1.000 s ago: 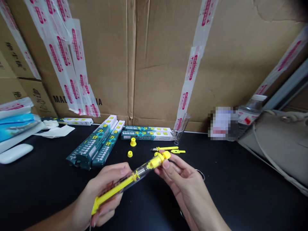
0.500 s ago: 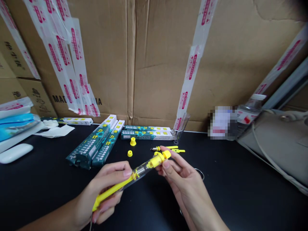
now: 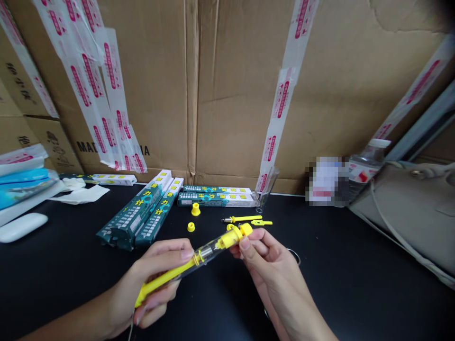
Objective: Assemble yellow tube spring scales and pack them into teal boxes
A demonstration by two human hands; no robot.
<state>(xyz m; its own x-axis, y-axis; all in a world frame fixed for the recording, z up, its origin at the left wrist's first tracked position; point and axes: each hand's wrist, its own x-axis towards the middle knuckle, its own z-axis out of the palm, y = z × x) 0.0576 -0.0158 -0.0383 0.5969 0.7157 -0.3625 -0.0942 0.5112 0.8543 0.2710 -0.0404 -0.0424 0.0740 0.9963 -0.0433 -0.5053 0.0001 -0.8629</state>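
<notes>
Slanting up to the right, a clear-tube spring scale point(image 3: 204, 255) with a yellow rod and yellow end pieces is held between my hands. My left hand point(image 3: 156, 274) wraps its lower half, the thumb lying along the tube; a thin cord hangs from that end. At the upper end, the thumb and fingers of my right hand point(image 3: 268, 260) pinch the yellow cap point(image 3: 245, 230). Just beyond lie a yellow rod with a metal tip point(image 3: 245, 219) and a flat yellow piece point(image 3: 262, 222). Two yellow caps, one larger point(image 3: 195, 209) and one smaller point(image 3: 191, 227), stand to their left.
Green-and-white boxes point(image 3: 142, 208) lie on the black table point(image 3: 341, 293), with more point(image 3: 216, 200) behind. A clear tube point(image 3: 267, 189) leans by the cardboard wall point(image 3: 241, 94). Tissues point(image 3: 81, 193) and a white case point(image 3: 23, 227) are left; a bottle point(image 3: 364, 170) and grey bag point(image 3: 412, 213) right.
My right index finger has come down from above the cap and curled in beside it, uncovering the yellow parts behind. My left hand keeps its hold; the view has shifted very slightly.
</notes>
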